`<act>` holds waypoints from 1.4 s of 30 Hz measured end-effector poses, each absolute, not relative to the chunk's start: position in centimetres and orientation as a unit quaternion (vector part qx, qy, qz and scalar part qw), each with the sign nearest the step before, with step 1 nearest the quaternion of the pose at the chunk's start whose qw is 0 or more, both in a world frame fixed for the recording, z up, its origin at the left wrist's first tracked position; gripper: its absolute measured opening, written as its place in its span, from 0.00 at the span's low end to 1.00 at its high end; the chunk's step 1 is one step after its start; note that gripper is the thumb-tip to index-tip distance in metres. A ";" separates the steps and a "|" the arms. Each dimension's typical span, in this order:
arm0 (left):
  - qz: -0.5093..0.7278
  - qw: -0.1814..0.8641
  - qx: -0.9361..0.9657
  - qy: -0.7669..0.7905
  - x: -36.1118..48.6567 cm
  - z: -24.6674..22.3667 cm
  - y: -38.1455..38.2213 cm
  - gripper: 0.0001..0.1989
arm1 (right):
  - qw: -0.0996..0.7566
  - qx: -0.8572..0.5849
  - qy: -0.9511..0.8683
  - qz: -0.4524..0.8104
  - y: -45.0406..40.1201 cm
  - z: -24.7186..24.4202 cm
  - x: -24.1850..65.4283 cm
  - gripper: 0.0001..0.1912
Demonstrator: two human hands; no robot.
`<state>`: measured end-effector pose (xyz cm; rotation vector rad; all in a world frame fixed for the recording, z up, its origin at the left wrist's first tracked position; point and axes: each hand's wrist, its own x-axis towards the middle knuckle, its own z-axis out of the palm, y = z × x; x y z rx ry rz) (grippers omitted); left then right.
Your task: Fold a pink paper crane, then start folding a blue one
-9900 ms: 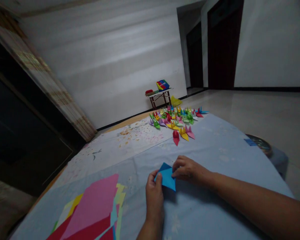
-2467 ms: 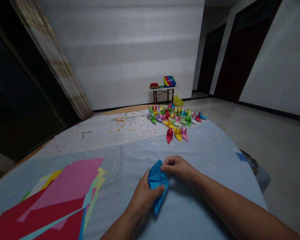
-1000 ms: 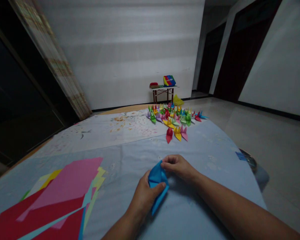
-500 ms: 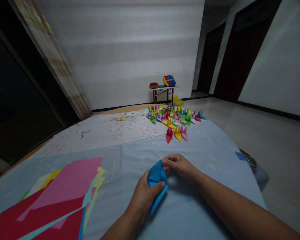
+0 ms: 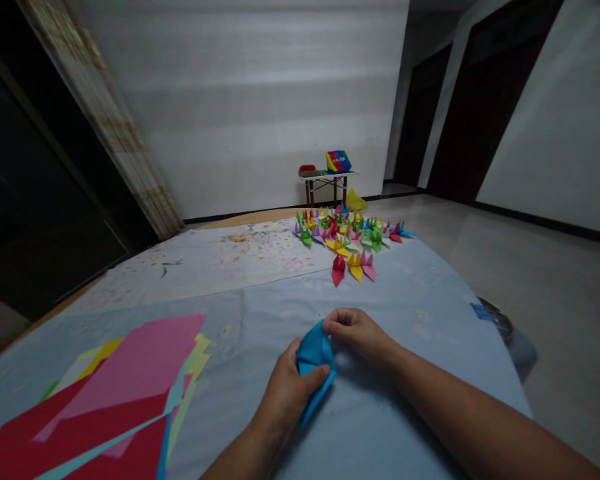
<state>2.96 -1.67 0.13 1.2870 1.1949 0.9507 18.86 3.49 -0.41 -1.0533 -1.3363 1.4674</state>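
Note:
A folded blue paper (image 5: pixel 312 353), long and diamond-like, is held above the cloth-covered table. My left hand (image 5: pixel 293 380) grips its left side, the thumb pressed on its front face and the other fingers hidden behind it. My right hand (image 5: pixel 353 329) pinches the upper tip of the paper between thumb and forefinger. Beyond my hands stand a red folded paper crane (image 5: pixel 338 270), a yellow one (image 5: pixel 355 268) and a pink one (image 5: pixel 367 266), side by side.
At the left lie overlapping coloured sheets, with pink (image 5: pixel 145 360) and red (image 5: pixel 25 427) on top. Several more paper cranes (image 5: pixel 334 228) crowd the table's far right part. Behind the table, a small stand (image 5: pixel 327 177) bears a colourful box (image 5: pixel 339 161).
Both hands keep nearly the same place and hold. The blue paper has tilted very slightly, its lower tip a little further left.

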 end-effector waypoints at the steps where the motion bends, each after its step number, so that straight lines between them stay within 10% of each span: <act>1: 0.398 0.537 0.546 0.505 3.0 0.2 -1.7 0.22 | 0.434 -0.425 -0.537 0.585 3.5 -0.5 18.8 0.19; 42: 0.434 0.522 0.505 0.533 2.8 0.3 -1.3 0.24 | 0.388 -0.417 -0.573 0.590 3.6 -1.5 18.4 0.18</act>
